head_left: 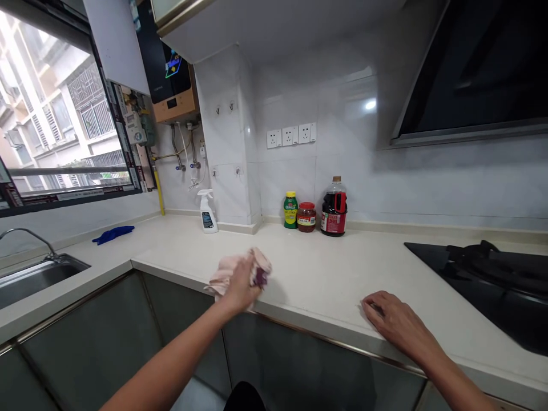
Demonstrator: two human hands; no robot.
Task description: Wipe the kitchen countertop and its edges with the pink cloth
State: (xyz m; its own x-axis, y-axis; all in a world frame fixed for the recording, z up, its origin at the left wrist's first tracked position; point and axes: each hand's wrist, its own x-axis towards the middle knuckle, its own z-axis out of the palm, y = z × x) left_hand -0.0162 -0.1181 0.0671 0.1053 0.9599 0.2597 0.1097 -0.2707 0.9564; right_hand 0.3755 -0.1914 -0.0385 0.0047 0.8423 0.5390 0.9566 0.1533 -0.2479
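Observation:
My left hand (242, 288) is closed on a bunched pale pink cloth (226, 273) with a dark purple patch. Cloth and hand are at the front edge of the white countertop (317, 279), and part of the cloth hangs at that edge. Slight blur covers the cloth and fingers. Farther right, my right hand (391, 317) rests on the counter near its front edge. Its fingers are loosely bent, with a gap by the thumb, and nothing shows in them.
Along the back wall stand a white spray bottle (208, 212), a green bottle (290, 211), a red-lidded jar (306, 217) and a large dark sauce bottle (334, 210). A black gas stove (492, 285) is at right. Leftward lie a blue cloth (113, 234) and the sink (77, 264).

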